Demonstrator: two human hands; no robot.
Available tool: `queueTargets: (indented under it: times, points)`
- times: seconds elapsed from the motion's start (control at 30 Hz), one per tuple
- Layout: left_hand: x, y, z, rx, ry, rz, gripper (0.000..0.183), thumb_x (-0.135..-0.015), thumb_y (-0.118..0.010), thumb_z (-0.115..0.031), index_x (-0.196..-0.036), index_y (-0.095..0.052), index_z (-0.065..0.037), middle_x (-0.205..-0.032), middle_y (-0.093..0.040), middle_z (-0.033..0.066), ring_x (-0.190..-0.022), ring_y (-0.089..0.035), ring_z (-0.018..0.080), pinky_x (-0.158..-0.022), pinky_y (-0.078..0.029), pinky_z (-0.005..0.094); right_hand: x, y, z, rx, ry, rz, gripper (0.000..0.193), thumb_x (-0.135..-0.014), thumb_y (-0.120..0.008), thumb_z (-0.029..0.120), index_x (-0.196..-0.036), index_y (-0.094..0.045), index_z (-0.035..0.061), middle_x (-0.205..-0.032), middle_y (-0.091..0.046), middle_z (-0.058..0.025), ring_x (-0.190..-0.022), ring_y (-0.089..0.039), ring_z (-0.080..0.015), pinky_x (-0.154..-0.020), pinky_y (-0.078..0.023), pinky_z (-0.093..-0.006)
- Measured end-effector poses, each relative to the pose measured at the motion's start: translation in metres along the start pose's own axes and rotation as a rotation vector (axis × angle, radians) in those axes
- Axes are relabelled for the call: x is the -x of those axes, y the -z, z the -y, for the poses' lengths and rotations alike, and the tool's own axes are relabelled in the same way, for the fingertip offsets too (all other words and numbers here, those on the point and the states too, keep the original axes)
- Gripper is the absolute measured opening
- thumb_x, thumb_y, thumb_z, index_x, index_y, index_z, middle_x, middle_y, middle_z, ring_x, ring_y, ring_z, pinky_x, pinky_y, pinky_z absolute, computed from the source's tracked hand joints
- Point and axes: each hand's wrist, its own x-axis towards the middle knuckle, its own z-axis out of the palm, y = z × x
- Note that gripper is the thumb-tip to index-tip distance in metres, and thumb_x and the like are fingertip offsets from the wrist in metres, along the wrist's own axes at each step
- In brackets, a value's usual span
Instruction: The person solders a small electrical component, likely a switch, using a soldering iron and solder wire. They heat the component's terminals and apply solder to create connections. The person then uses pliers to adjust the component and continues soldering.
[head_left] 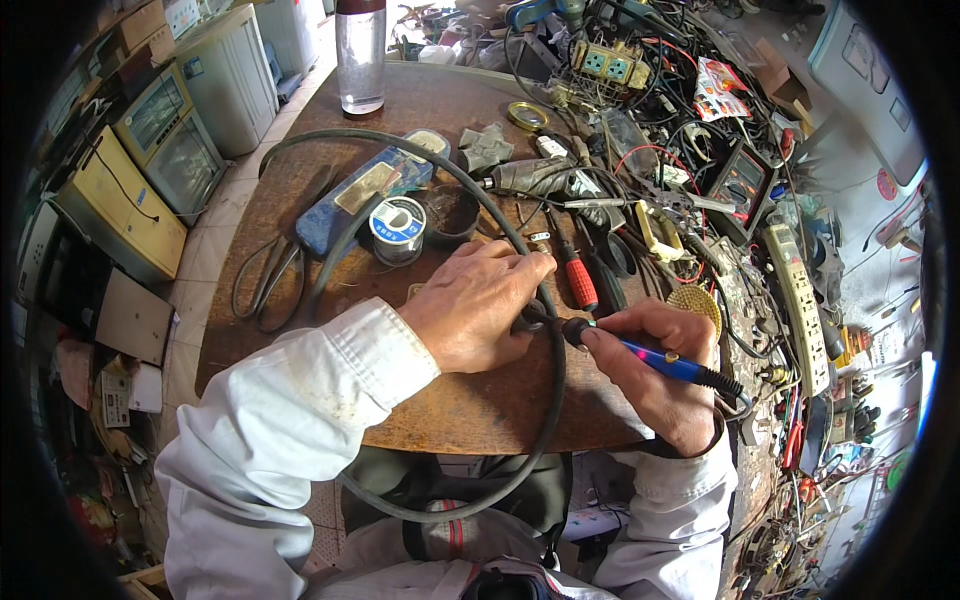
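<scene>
Right hand [655,365] gripped a blue soldering iron [650,357] like a pen, tip pointed at the black cable [455,180] looping across the wooden table [300,170]. Left hand [478,300] pinched that cable right at the tip. Solder spool [398,226] and red screwdriver [573,270] sat nearby.
</scene>
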Motion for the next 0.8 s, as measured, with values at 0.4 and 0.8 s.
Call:
queueTargets:
  times: [0.4, 0.8]
  points:
    - [-0.001, -0.001, -0.002, -0.010, 0.023, 0.005, 0.068, -0.077, -0.084, -0.012, -0.136, -0.053, -0.005, -0.107, -0.068, 0.0089, -0.111, -0.063, 0.0336, -0.101, -0.048, 0.0468, 0.005, 0.001, -0.008, -0.168, -0.094, 0.029, 0.014, -0.088, -0.083, 0.006, -0.097, -0.079, -0.0039, -0.083, -0.076, -0.0105, -0.074, -0.069, -0.0132, -0.067, -0.052, -0.0282]
    - [0.000, 0.000, -0.004, -0.006, 0.036, 0.013, 0.070, -0.076, -0.085, -0.013, -0.137, -0.053, -0.005, -0.107, -0.068, 0.0099, -0.111, -0.063, 0.0339, -0.102, -0.048, 0.0466, 0.004, 0.005, -0.006, -0.214, -0.072, 0.081, 0.015, -0.087, -0.082, 0.002, -0.100, -0.079, -0.0058, -0.088, -0.075, -0.0099, -0.079, -0.069, -0.0106, -0.072, -0.054, -0.0260]
